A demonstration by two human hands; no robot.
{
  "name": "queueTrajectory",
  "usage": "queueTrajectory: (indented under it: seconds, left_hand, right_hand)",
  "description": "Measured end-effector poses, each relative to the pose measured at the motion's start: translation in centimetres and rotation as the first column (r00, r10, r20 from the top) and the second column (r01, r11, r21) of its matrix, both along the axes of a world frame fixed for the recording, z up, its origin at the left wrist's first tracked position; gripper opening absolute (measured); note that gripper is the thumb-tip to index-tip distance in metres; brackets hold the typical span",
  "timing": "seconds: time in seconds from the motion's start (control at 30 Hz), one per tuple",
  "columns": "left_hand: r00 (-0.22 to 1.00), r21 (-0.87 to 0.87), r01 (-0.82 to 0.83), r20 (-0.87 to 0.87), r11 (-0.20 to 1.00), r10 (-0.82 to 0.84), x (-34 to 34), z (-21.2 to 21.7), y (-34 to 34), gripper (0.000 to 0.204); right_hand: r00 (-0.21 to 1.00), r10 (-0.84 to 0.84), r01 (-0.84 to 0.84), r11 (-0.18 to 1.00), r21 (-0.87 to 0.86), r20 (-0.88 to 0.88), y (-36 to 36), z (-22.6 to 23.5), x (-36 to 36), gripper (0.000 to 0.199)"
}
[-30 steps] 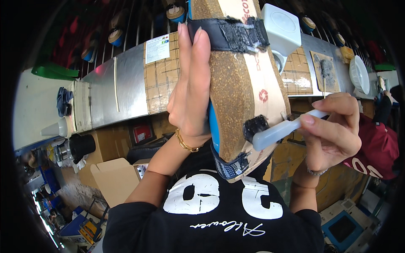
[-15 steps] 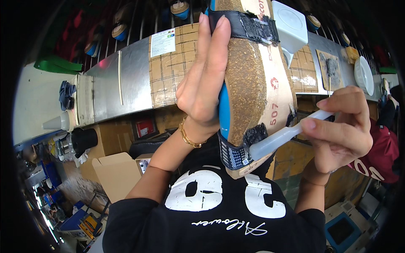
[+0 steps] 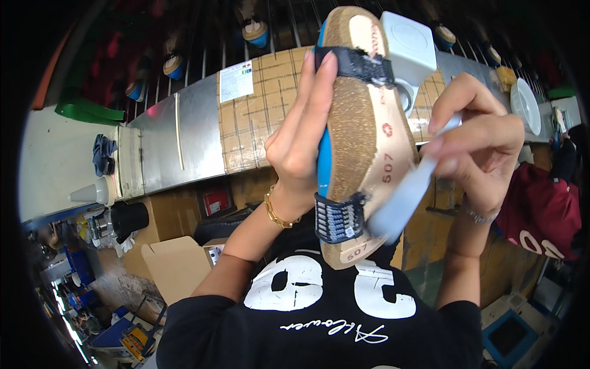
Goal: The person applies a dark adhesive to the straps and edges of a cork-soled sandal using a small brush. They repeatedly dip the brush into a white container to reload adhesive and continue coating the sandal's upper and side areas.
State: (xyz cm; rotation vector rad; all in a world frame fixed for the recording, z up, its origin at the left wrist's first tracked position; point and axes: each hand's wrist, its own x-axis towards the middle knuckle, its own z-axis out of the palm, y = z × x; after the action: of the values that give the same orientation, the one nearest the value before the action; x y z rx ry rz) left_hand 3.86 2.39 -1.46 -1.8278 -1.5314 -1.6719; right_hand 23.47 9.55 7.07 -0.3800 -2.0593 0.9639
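My left hand (image 3: 299, 138) is closed around a sandal (image 3: 353, 135), with its sole side turned up toward me and one end tilted toward my chest. The sole is brown cork with a pale insole strip, and a blue last (image 3: 324, 161) shows along the left side. A black strap (image 3: 341, 63) wraps the far end, its ends rough and dark on the cork. Nearer me is a woven dark strap (image 3: 338, 220). Between the fingers of my right hand (image 3: 482, 138) is a pale plastic spatula (image 3: 402, 200), smeared by motion; its broad end is close to the sole's right edge.
A metal bench (image 3: 196, 132) runs across in front, bearing a taped cardboard sheet (image 3: 261, 117). Behind the sandal stands a white plastic container (image 3: 410, 46); a white bowl (image 3: 524, 107) is farther right. More sandals on blue lasts (image 3: 255, 34) sit on a rack beyond. An open carton (image 3: 175, 264) is at lower left.
The sandal has moved toward me and appears smaller, now showing its full length. My right hand has risen slightly, and the spatula has swung steeper and away from the woven strap's dark end.
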Motion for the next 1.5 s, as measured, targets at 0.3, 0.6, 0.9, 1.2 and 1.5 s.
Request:
queueTrajectory:
  seconds: [0.3, 0.6, 0.9, 1.2, 1.5]
  left_hand:
    - [0.977, 0.029, -0.208, 0.062, 0.978, 0.206, -1.4, -0.9, 1.3, 0.07]
    - [0.967, 0.079, -0.254, 0.023, 0.964, 0.253, -1.3, -0.3, 1.4, 0.068]
    - [0.973, 0.042, -0.23, 0.022, 0.972, 0.229, -1.4, -0.1, 0.9, 0.068]
    - [0.98, -0.02, -0.197, 0.027, 0.98, 0.197, -1.3, 0.0, 0.4, 0.067]
    - [0.985, 0.029, -0.17, 0.004, 0.985, 0.17, -0.9, 0.6, 0.6, 0.06]
  right_hand:
    - [0.919, -0.394, 0.392, 0.9, -0.193, 0.03, -5.2, -1.6, -0.7, 0.018]
    - [0.851, -0.526, 0.509, 0.83, 0.228, 0.015, -5.9, -1.5, -1.2, 0.031]
    - [0.872, -0.475, 0.489, 0.822, 0.292, -0.123, -5.4, -1.4, -1.4, 0.038]
    - [0.971, -0.238, 0.221, 0.924, 0.313, 0.015, -4.0, -0.5, 0.4, 0.035]
    - [0.953, -0.29, 0.272, 0.945, 0.182, 0.084, -3.0, 0.3, 0.7, 0.016]
